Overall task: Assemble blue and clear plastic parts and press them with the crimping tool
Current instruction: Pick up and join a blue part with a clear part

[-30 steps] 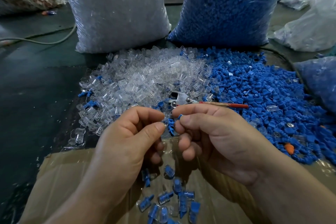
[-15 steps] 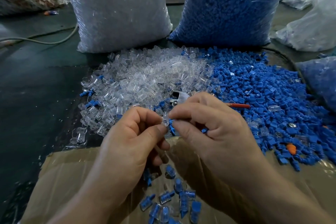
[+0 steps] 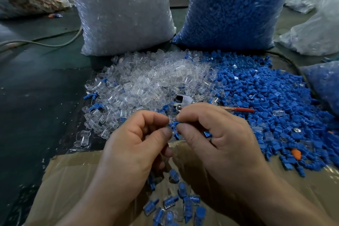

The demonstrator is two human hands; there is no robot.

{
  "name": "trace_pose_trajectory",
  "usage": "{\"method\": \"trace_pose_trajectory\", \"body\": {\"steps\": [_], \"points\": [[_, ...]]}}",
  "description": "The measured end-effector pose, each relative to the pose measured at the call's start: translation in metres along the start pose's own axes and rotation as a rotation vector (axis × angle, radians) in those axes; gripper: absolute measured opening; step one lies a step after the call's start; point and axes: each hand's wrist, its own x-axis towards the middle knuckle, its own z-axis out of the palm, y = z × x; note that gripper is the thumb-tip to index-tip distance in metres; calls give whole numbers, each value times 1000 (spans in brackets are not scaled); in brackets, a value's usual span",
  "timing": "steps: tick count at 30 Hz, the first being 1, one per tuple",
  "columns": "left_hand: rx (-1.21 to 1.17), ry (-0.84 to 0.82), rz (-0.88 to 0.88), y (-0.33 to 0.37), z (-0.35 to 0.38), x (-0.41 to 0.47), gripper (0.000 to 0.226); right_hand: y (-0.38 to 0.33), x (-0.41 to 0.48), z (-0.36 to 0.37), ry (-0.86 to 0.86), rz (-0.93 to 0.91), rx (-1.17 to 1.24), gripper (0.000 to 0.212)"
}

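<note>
My left hand (image 3: 135, 145) pinches a small clear plastic part (image 3: 171, 122) between thumb and forefinger. My right hand (image 3: 216, 135) pinches a blue plastic part (image 3: 174, 127) against it, fingertip to fingertip, and keeps more blue parts (image 3: 207, 134) under its curled fingers. Just beyond my right knuckles lies the crimping tool (image 3: 183, 101), its metal head showing and its red handle (image 3: 242, 109) pointing right across the blue pile. Several assembled blue-and-clear pieces (image 3: 170, 205) lie on the cardboard below my hands.
A heap of clear parts (image 3: 146, 82) spreads left of centre and a heap of blue parts (image 3: 266, 101) right of it. Behind stand a big bag of clear parts (image 3: 121, 11) and one of blue parts (image 3: 233, 5). Cardboard (image 3: 73, 180) covers the near floor.
My right hand has turned so its back faces me and its fingertips have closed in on the left hand's. The blue part now meets the clear one.
</note>
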Motion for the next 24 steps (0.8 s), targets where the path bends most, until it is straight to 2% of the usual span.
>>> {"method": "trace_pose_trajectory", "body": {"steps": [4,8,13,17,19,20,22,24], "points": [[-28,16,6,-1,-1,1,14,2,0,2,-76,15,31,12],[-104,-8,-18,4,0,0,19,3,0,1,-63,41,23,12],[-179,-43,-59,10,0,-2,26,3,-2,3,-67,-50,-60,16],[-74,-4,-26,8,4,-2,25,4,-2,1,-163,-24,-109,20],[-24,55,-16,5,5,-1,20,7,-1,-3,-249,7,-250,32],[-12,77,-19,4,4,0,16,11,0,-6,-274,58,-366,45],[9,94,-36,2,0,1,23,18,4,-16,-321,253,-562,68],[-31,85,-72,4,-2,1,26,26,7,-24,-382,381,-714,71]]}}
